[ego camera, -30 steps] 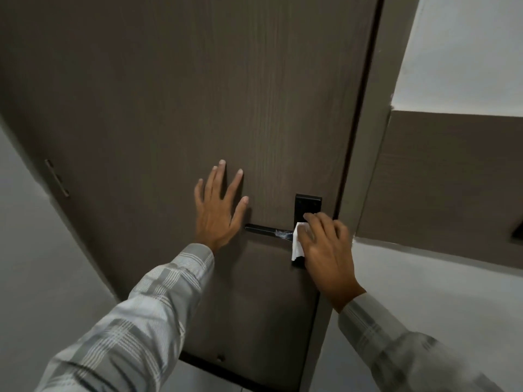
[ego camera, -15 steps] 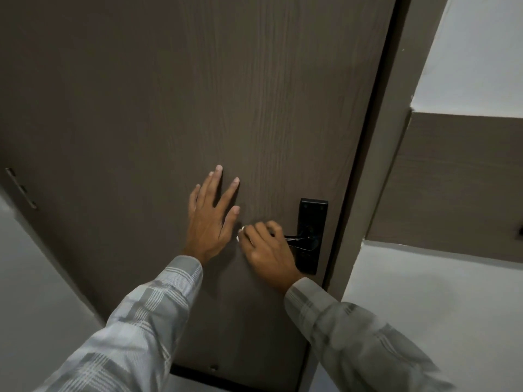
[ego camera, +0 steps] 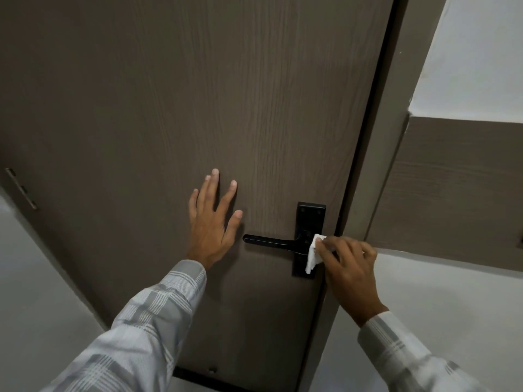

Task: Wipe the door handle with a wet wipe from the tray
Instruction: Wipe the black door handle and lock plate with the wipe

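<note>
- Right hand [ego camera: 349,274] now at the backplate [ego camera: 309,222] end of the door handle [ego camera: 271,241], at 3 o'clock of the lever; half a second ago it was over the lever's free end, beside the left hand.
- Right fingers curled, pinching a white wet wipe [ego camera: 313,254] pressed on the handle's pivot end and lower plate.
- Lever now bare and fully visible, horizontal, tip pointing to 9 o'clock.
- Left hand [ego camera: 213,222] unchanged: open flat, fingers spread, palm on the door [ego camera: 198,94], holding nothing, just at 9 o'clock of the lever tip.
- Plaid sleeves [ego camera: 152,321] on both arms.
- Door frame [ego camera: 376,165] at 3 o'clock of the plate.
</note>
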